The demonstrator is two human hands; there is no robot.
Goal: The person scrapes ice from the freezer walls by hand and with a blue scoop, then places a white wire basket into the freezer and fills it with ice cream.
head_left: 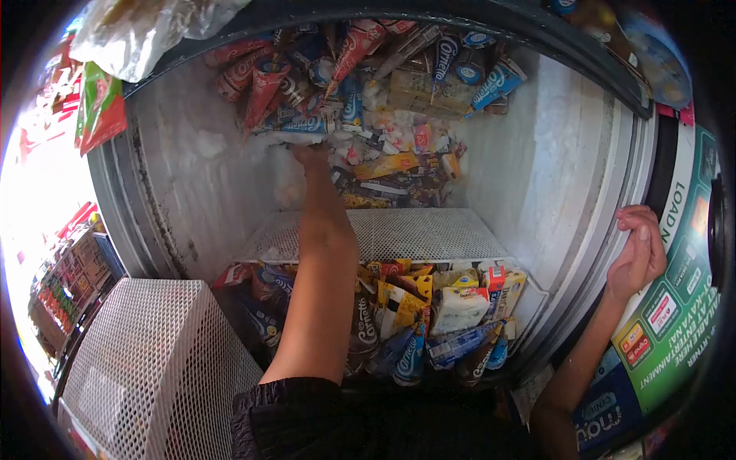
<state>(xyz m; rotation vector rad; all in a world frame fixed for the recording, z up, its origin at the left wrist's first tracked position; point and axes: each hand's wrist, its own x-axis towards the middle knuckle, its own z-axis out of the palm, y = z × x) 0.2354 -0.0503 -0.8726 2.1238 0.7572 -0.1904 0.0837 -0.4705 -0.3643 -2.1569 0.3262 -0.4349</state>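
My left hand (313, 156) reaches deep into a chest freezer, at the frosted ledge below the wrapped ice cream cones (307, 123). Its fingers are mostly hidden, so I cannot see what they touch. Beside it on the freezer floor lie ice cream bars in yellow and dark wrappers (387, 165), among loose ice. My right hand (640, 249) is held up over the freezer's right rim (598, 253), its fingers loosely bent and nothing visible in them.
A white mesh basket (115, 353) stands outside at the lower left. Nearer me, another mesh basket (529, 307) holds cones and boxed ice creams (460, 307). A plastic bag (146, 31) hangs over the far left corner. Green signage (682, 284) lines the right side.
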